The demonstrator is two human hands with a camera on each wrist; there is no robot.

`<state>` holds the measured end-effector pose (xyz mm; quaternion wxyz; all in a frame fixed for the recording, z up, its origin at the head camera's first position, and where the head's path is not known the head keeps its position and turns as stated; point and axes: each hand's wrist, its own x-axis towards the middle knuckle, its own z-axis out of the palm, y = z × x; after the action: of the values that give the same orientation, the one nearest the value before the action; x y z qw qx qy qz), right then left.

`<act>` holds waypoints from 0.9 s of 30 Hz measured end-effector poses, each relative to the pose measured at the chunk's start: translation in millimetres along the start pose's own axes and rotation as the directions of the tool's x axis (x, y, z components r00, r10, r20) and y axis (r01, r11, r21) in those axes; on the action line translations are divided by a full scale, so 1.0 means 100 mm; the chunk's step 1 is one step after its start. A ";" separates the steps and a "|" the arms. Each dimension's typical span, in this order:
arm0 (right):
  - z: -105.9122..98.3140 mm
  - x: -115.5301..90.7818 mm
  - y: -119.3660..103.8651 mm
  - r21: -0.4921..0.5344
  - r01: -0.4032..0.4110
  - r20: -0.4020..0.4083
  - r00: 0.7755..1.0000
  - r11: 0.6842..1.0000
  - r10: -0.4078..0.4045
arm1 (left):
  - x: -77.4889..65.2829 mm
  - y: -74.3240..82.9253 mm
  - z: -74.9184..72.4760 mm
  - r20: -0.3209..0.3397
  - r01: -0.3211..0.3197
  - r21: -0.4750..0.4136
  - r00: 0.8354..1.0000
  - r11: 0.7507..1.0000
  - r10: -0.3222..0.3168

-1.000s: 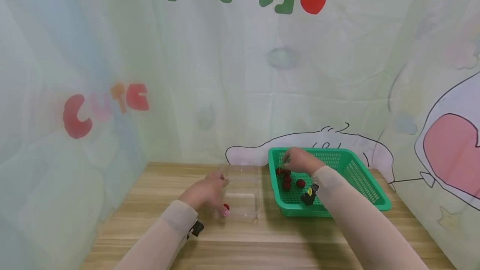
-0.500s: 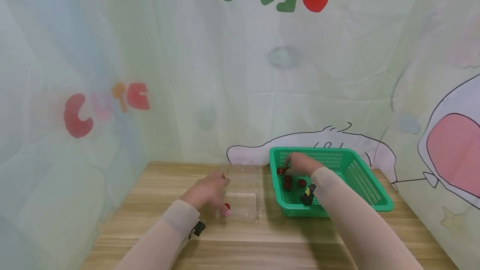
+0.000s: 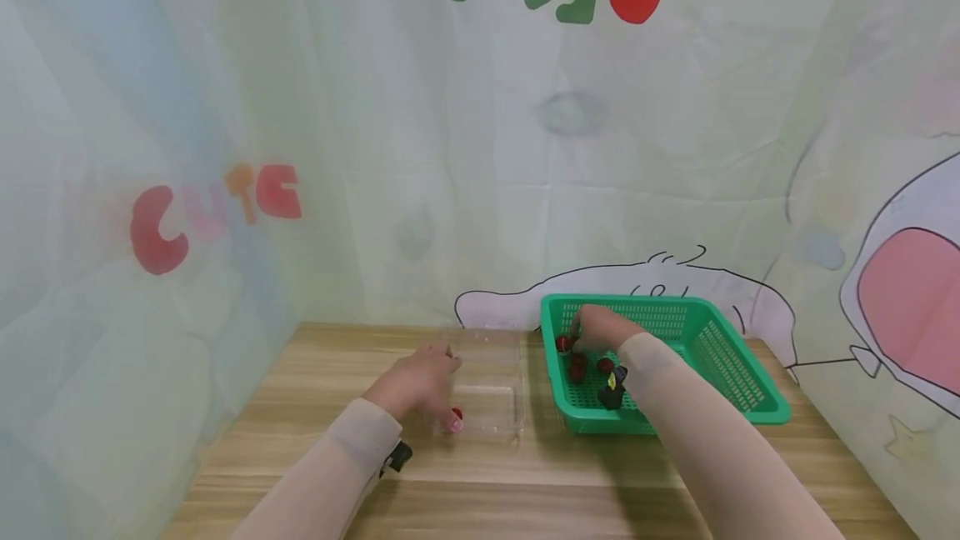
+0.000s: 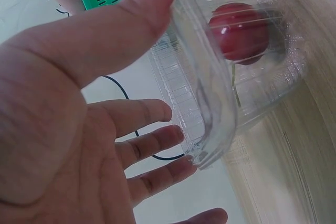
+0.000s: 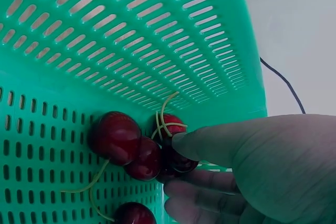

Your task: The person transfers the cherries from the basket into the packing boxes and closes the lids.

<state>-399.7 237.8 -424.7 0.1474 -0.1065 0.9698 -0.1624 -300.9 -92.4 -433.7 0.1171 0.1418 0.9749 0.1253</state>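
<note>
My left hand (image 3: 420,380) rests at the left edge of a clear plastic box (image 3: 487,415), thumb and fairly straight fingers touching its rim. One red cherry (image 4: 240,32) with a stem lies in that box, near the thumb. Inside a green basket (image 3: 720,357), my right hand (image 3: 602,328) pinches a dark red cherry (image 5: 180,160) between thumb and fingers. The fingers partly hide it. Close by lie more cherries, among them a large one (image 5: 116,137) and one (image 5: 169,124) with pale stems around it.
Box and basket stand side by side on a wooden table (image 3: 465,498). Behind them hangs a printed cloth backdrop (image 3: 420,148). Each wrist wears a small dark camera; the right one (image 3: 612,390) hangs over the basket's front part.
My right hand has dipped slightly lower among the cherries in the basket. My left hand stays at the box's edge. The head view has shifted a little.
</note>
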 end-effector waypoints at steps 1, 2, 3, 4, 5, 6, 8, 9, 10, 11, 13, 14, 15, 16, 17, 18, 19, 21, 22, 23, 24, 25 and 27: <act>0.00 0.00 0.00 0.001 0.000 0.000 1.000 1.000 0.000 | 0.00 0.00 0.00 0.000 0.000 0.001 1.000 1.000 0.000; 0.00 0.01 0.00 0.003 -0.003 0.002 1.000 1.000 0.003 | 0.00 0.01 0.00 0.000 0.000 0.001 1.000 1.000 0.000; 0.00 0.01 0.01 0.005 -0.004 0.003 1.000 1.000 0.004 | 0.00 0.01 0.00 0.000 0.001 0.000 1.000 1.000 -0.001; 0.00 0.02 0.01 0.011 -0.012 0.007 1.000 1.000 0.012 | -0.01 0.02 0.00 0.000 0.001 0.000 1.000 1.000 -0.001; 0.00 0.02 0.01 0.016 -0.018 0.009 1.000 1.000 0.018 | -0.01 0.02 0.00 0.000 0.002 -0.001 1.000 1.000 -0.002; -0.01 0.02 0.01 0.021 -0.022 0.011 1.000 1.000 0.022 | -0.01 0.02 -0.01 0.002 0.004 0.001 1.000 1.000 -0.004; -0.03 0.03 0.00 0.018 -0.018 0.013 1.000 1.000 0.017 | -0.02 0.03 -0.01 0.004 0.006 0.004 1.000 1.000 -0.006; -0.03 0.03 0.00 0.013 -0.013 0.013 1.000 1.000 0.013 | -0.02 0.03 -0.02 0.006 0.007 0.005 1.000 1.000 -0.007; -0.04 0.03 -0.01 0.007 -0.009 0.013 1.000 1.000 0.009 | -0.02 0.03 -0.02 0.007 0.009 0.005 1.000 1.000 -0.009; -0.05 0.03 -0.01 -0.001 0.002 0.010 1.000 1.000 -0.002 | -0.02 0.03 -0.02 0.009 0.010 0.007 1.000 1.000 -0.010; -0.07 0.02 -0.03 -0.016 0.017 0.000 1.000 1.000 -0.017 | -0.03 0.04 -0.02 0.010 0.010 0.012 1.000 1.000 -0.010; -0.08 0.02 -0.03 -0.024 0.022 -0.005 1.000 0.999 -0.023 | -0.03 0.04 -0.03 0.010 0.009 0.010 1.000 1.000 -0.009; -0.10 0.01 -0.04 -0.024 0.024 -0.009 1.000 0.999 -0.024 | -0.03 0.04 -0.03 0.009 0.009 0.010 1.000 1.000 -0.009; -0.11 0.00 -0.05 -0.021 0.032 -0.014 0.999 0.999 -0.033 | -0.04 0.04 -0.03 0.008 0.010 0.009 1.000 1.000 -0.010; -0.13 -0.01 -0.07 -0.017 0.040 -0.022 0.999 0.999 -0.041 | -0.04 0.04 -0.03 0.007 0.010 0.009 1.000 1.000 -0.010; -0.15 -0.03 -0.09 -0.012 0.045 -0.030 0.999 0.999 -0.046 | -0.04 0.05 -0.03 0.005 0.010 0.008 1.000 1.000 -0.010; -0.17 -0.04 -0.11 -0.011 0.053 -0.031 0.998 0.999 -0.054 | -0.04 0.04 -0.03 0.003 0.012 0.003 1.000 1.000 -0.012; -0.20 -0.08 -0.15 -0.014 0.077 -0.040 0.996 0.997 -0.078 | -0.05 0.04 -0.03 0.001 0.014 0.000 1.000 1.000 -0.014; -0.22 -0.10 -0.17 -0.015 0.092 -0.046 0.995 0.996 -0.092 | -0.05 0.04 -0.03 0.000 0.016 0.000 1.000 1.000 -0.016; -0.23 -0.12 -0.19 -0.019 0.100 -0.054 0.993 0.995 -0.101 | -0.04 0.03 -0.03 -0.001 0.017 -0.001 1.000 1.000 -0.017; -0.25 -0.13 -0.22 -0.024 0.111 -0.062 0.992 0.994 -0.113 | -0.04 0.03 -0.03 -0.001 0.017 -0.001 1.000 1.000 -0.017; -0.26 -0.15 -0.24 -0.030 0.118 -0.067 0.991 0.993 -0.120 | -0.04 0.03 -0.03 0.000 0.017 -0.001 1.000 1.000 -0.017; -0.29 -0.19 -0.28 -0.035 0.116 -0.089 0.989 0.993 -0.119 | -0.04 0.04 -0.03 0.003 0.018 0.000 1.000 1.000 -0.018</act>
<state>-386.7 225.0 -384.1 0.0918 -0.1581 0.9699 -0.1611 -297.2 -90.9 -429.3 0.1198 0.1333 0.9759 0.1242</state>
